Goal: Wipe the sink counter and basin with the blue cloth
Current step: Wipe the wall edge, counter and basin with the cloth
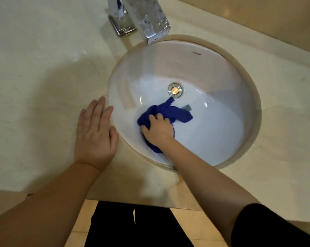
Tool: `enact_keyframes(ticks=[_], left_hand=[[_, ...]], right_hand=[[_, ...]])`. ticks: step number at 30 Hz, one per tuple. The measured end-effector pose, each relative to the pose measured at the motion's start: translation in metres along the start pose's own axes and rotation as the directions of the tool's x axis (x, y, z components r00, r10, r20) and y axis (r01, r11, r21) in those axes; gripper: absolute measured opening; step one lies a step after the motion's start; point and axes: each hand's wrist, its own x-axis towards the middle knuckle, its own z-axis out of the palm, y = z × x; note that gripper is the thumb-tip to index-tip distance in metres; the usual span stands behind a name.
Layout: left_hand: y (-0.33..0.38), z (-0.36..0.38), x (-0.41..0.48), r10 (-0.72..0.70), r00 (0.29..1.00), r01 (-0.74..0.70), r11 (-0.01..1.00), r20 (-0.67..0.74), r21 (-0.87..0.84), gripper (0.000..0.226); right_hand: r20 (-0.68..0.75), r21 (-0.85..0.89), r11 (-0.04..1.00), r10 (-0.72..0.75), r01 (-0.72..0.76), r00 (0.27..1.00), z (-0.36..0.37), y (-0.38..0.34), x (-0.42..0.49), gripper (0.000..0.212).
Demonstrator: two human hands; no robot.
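Note:
A round white basin (213,72) is set into a cream marble counter (44,72). The crumpled blue cloth (175,113) lies against the basin's near left wall, just below the metal drain (175,90). My right hand (159,130) is inside the basin, fingers closed on the cloth and pressing it onto the porcelain. My left hand (95,132) lies flat on the counter at the basin's left rim, fingers apart, holding nothing.
A chrome faucet (143,18), wet with drops, stands at the back of the counter with its spout over the basin's far rim. A beige wall runs along the right. The counter's front edge is at my waist, with tiled floor below.

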Motion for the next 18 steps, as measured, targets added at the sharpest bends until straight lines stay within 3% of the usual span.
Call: enact_keyframes(ticks=[3,5,7,10,13,18], left_hand=[[0.000,0.000,0.000,0.004,1.000,-0.004,1.000,-0.003,0.000,0.048],[0.000,0.000,-0.001,0.003,1.000,-0.003,1.000,-0.008,0.000,0.047],[0.001,0.000,-0.001,0.001,1.000,-0.001,1.000,-0.017,0.005,0.047],[0.001,0.001,0.001,0.004,0.999,-0.003,1.000,-0.033,0.016,0.047],[0.001,0.002,0.002,0.008,0.999,-0.007,1.000,-0.042,0.025,0.046],[0.001,0.001,0.001,0.019,0.999,-0.017,0.999,-0.050,0.037,0.046]], right_hand=[[-0.104,0.109,0.983,-0.134,0.145,0.986,-0.001,-0.030,0.011,0.042],[-0.254,-0.025,0.970,-0.240,0.241,0.937,-0.002,-0.032,0.020,0.039],[-0.341,-0.187,0.953,-0.290,0.238,0.894,-0.003,-0.018,0.036,0.052],[-0.245,-0.198,0.943,-0.313,0.269,0.918,-0.008,0.012,0.066,0.068],[-0.113,-0.099,0.960,-0.274,0.263,0.955,-0.011,0.024,0.080,0.067],[-0.208,-0.075,0.996,0.033,-0.049,0.978,-0.018,0.061,0.073,0.051]])
